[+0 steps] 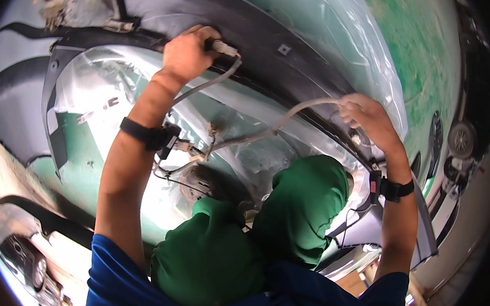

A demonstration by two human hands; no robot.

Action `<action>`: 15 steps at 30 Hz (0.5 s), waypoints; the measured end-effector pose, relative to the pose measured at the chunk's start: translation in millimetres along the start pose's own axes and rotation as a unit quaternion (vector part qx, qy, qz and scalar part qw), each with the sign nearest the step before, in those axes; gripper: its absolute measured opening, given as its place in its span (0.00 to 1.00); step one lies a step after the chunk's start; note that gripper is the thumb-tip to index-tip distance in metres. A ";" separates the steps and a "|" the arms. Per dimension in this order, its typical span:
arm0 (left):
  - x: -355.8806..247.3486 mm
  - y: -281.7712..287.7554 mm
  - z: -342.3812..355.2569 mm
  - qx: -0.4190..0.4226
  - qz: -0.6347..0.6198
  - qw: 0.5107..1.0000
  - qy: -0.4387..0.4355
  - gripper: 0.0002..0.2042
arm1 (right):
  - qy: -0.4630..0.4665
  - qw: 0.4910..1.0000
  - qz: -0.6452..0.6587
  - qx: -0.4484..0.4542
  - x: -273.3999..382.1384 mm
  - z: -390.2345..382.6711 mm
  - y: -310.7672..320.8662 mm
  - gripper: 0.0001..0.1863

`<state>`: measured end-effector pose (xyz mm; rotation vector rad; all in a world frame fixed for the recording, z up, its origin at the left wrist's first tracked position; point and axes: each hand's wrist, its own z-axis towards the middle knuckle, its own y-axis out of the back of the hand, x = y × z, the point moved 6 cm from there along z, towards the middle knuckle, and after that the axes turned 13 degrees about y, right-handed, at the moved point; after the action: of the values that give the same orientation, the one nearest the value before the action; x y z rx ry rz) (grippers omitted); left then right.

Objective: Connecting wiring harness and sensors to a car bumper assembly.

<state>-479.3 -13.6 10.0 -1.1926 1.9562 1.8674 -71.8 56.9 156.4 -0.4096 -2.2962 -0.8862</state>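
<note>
A long dark grey bumper-like car panel (258, 34) curves across the space in front of me. My left hand (185, 55) is closed at its inner edge, with the fingers around a light-coloured plug connector (224, 48). From that connector, a grey taped wiring harness (208, 85) bends down behind my left forearm. Further along, the harness branches and rises in an arc to my right hand (368, 119), whose fingers are pinched on it near the panel's right part. More small connectors (186, 146) hang from the harness by my left wrist.
Clear plastic sheeting (356, 35) lies beyond the panel and also under the harness. My green-clad knees (304, 211) are bent close below it. Another grey panel (10, 96) stands at the left. The green floor (425, 35) extends to the right, where a dark wheeled object (461, 139) stands.
</note>
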 end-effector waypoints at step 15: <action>16.9 -16.9 13.3 0.081 -0.010 0.997 0.001 0.15 | 0.146 0.949 0.085 0.266 -69.4 -171.6 -176.2 0.20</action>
<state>-484.6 -6.7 -16.0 -1.1619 2.0441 1.6624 -28.1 -192.7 122.6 -0.2146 -2.0769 -0.2015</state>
